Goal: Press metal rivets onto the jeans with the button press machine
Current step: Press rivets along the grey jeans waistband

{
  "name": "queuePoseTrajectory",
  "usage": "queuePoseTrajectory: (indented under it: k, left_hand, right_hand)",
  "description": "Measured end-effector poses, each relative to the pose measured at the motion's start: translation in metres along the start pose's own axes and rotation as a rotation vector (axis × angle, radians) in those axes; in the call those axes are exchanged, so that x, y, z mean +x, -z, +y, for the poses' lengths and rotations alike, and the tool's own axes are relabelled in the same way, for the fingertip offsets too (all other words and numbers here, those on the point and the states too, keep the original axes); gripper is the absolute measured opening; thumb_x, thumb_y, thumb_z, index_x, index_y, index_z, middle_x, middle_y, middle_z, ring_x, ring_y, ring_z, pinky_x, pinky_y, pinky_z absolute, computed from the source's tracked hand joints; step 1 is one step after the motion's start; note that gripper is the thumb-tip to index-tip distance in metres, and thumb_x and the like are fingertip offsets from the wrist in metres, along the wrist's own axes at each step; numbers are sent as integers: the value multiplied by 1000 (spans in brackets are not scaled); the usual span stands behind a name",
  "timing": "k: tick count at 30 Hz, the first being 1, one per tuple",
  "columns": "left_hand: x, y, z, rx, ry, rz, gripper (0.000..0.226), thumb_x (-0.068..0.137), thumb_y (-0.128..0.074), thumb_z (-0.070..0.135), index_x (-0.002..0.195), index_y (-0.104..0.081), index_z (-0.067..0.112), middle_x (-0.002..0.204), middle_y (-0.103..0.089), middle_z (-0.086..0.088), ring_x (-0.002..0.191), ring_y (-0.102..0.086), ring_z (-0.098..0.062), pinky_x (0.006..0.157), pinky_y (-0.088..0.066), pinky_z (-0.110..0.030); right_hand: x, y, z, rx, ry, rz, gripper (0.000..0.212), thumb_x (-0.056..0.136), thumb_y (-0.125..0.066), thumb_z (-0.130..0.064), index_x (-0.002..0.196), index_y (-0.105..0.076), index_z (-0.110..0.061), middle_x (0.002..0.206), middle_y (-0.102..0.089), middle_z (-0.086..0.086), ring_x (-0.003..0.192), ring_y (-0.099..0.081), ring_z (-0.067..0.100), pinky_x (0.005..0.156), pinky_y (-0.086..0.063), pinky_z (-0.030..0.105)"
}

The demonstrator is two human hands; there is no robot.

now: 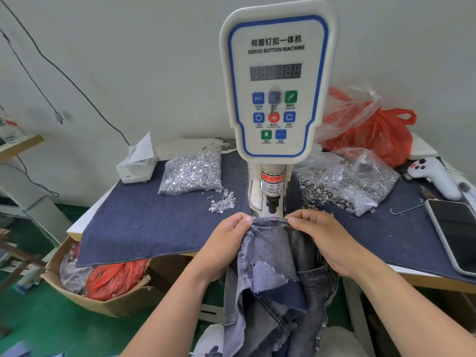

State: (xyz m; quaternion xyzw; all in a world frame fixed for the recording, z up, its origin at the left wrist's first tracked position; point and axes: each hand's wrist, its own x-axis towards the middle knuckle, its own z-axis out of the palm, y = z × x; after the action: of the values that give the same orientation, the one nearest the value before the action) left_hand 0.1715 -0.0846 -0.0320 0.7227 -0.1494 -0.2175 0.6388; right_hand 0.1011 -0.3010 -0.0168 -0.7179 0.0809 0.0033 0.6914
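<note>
A white servo button machine [277, 81] stands at the table's middle, its black press head [272, 203] just above the cloth. Grey jeans [270, 266] hang from the table edge, their top hem stretched flat under the press head, with a small red light dot on the hem. My left hand [226, 243] pinches the hem on the left. My right hand [327, 243] pinches it on the right. A clear bag of silver rivets [192, 173] lies left of the machine with several loose ones [222, 203] beside it. A bag of ring-shaped metal parts [345, 186] lies to the right.
Blue denim cloth [144, 228] covers the table. A tissue pack [137, 163] sits back left, red and clear plastic bags [371, 130] back right, a white handheld device [435, 176] and a phone [456, 233] at the right. A cardboard box [103, 287] with bags stands on the green floor.
</note>
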Motion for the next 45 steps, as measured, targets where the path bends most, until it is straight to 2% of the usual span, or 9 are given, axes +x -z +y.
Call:
queuePoseTrajectory:
  k: [3, 6, 11, 15, 20, 29, 33, 38, 45]
  left_hand:
    - [-1, 0, 1, -15, 8, 2, 32, 105, -51, 43, 86, -71, 28, 90, -74, 2, 85, -67, -10, 81, -52, -33]
    - [-2, -1, 1, -27, 15, -4, 30, 101, -52, 46, 82, -70, 30, 88, -72, 3, 82, -66, -10, 80, -52, -33]
    - [-1, -1, 2, -22, 27, -5, 30, 99, -52, 48, 80, -69, 32, 85, -71, 6, 79, -65, -7, 79, -50, -32]
    - [-1, 0, 2, -23, 38, -13, 29, 98, -52, 48, 82, -70, 31, 88, -72, 4, 82, -65, -9, 81, -51, -33]
    - [-2, -1, 4, -29, 40, -10, 29, 99, -52, 45, 82, -69, 30, 88, -70, 2, 83, -63, -11, 83, -50, -35]
    - [-2, -2, 5, -43, 47, -4, 33, 111, -49, 29, 83, -66, 24, 86, -67, -1, 83, -60, -15, 84, -48, -37]
    - [-4, -2, 6, -32, 46, -3, 38, 109, -49, 31, 76, -67, 30, 83, -67, 3, 79, -60, -12, 81, -48, -35]
    - [-5, -2, 8, -46, 48, -14, 30, 102, -52, 38, 77, -67, 30, 84, -66, 3, 79, -60, -12, 80, -48, -35]
    - [-6, -1, 8, -67, 52, -30, 27, 98, -55, 40, 75, -68, 30, 80, -66, 5, 74, -61, -8, 72, -49, -28]
  right_hand:
    - [2, 1, 5, -14, 2, 36, 29, 104, -55, -15, 93, -79, -28, 96, -79, 1, 91, -71, 11, 84, -52, 26]
    - [5, 2, 10, -11, 5, 78, 29, 105, -53, -11, 96, -75, -28, 82, -75, -5, 80, -66, 9, 75, -51, 19]
    - [7, 3, 14, 51, -9, 96, 12, 104, -58, -13, 105, -65, -22, 80, -71, -2, 81, -60, 15, 78, -46, 32]
    - [7, 1, 12, 92, -4, 58, 10, 99, -66, -18, 109, -63, -19, 80, -74, -3, 77, -66, 7, 72, -50, 22]
    - [7, 1, 14, 81, 32, 75, 16, 97, -68, -19, 110, -60, -17, 86, -71, 2, 89, -62, 15, 87, -45, 32]
    - [9, 3, 18, 87, 51, 56, 17, 97, -69, -22, 111, -59, -18, 85, -72, 1, 91, -61, 17, 90, -44, 35]
    - [10, 4, 20, 86, 50, 57, 16, 97, -69, -23, 109, -59, -19, 86, -71, 2, 92, -60, 18, 92, -44, 36]
    - [10, 4, 20, 81, 48, 53, 16, 97, -69, -23, 108, -59, -19, 85, -69, 3, 90, -59, 18, 91, -44, 38]
    - [10, 4, 20, 35, 45, 78, 15, 97, -69, -23, 108, -59, -21, 86, -68, -1, 91, -59, 12, 90, -44, 30]
